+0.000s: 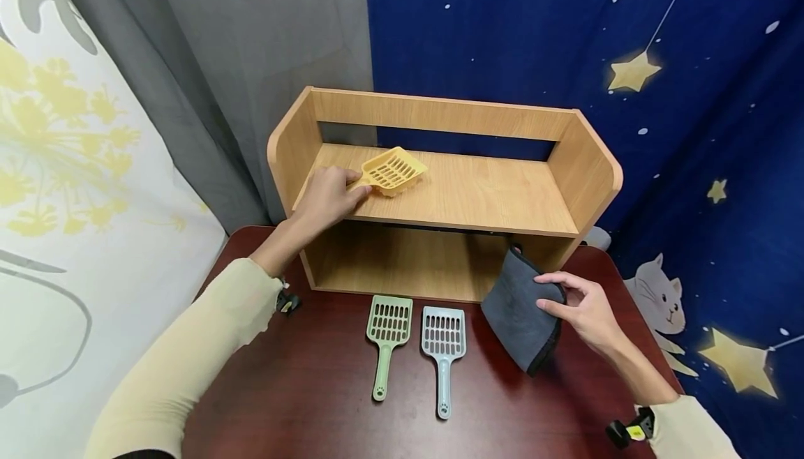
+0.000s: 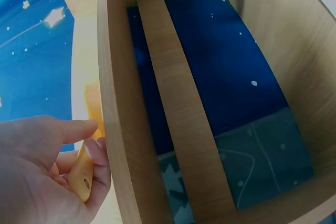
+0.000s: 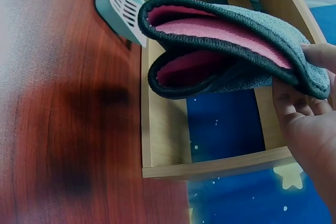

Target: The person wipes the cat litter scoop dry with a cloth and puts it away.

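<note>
My left hand (image 1: 331, 196) grips the handle of a yellow slotted litter scoop (image 1: 393, 169), whose head is over the upper board of a wooden shelf (image 1: 477, 187). In the left wrist view the handle end (image 2: 81, 178) pokes out below the curled fingers. My right hand (image 1: 581, 305) pinches a folded grey cloth (image 1: 524, 309) by its upper right edge, in front of the shelf's lower right part. Seen from the right wrist, the cloth (image 3: 226, 30) has dark stitched edging and a pink inner side. A green scoop (image 1: 389, 330) and a light blue scoop (image 1: 444, 340) lie side by side on the table.
The two-tier shelf stands at the back of the dark red wooden table (image 1: 314, 389), with raised side panels and a back rail. Behind it hang a grey curtain (image 1: 264, 47) and a blue star-patterned curtain (image 1: 502, 33). White floral fabric (image 1: 82, 236) hangs at the left.
</note>
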The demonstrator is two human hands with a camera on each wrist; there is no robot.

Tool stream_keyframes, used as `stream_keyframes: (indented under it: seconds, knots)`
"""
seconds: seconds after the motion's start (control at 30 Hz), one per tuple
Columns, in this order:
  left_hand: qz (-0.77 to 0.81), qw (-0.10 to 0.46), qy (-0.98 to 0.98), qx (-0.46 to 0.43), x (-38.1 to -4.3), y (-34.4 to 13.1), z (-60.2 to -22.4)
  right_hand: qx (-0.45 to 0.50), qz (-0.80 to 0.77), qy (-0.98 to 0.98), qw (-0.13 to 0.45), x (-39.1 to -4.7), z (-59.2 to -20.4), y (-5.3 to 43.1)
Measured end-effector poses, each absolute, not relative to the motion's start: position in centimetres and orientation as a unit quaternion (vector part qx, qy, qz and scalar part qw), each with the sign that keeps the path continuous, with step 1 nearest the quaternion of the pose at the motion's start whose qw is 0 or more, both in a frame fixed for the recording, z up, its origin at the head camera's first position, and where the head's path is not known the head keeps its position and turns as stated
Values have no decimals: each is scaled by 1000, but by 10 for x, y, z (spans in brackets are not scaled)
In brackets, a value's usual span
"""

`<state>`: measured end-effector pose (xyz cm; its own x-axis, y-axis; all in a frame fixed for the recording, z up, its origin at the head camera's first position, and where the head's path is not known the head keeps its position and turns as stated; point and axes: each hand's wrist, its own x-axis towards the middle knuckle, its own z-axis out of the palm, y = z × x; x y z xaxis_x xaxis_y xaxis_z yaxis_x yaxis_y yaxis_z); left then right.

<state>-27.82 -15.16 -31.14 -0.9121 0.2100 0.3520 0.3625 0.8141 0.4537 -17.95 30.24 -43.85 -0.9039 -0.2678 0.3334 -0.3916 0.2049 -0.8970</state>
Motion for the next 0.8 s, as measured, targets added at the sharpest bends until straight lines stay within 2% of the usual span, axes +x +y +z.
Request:
stream_keyframes:
  seconds: [0.4,0.8]
  knots:
    - [-256,167,-948,-83,-306,-150,-311,203,600,-772,51,-182,-449,302]
    - [-202,155,-965,-62,-304,-140,-304,198,593,-779,50,-180,-452,302]
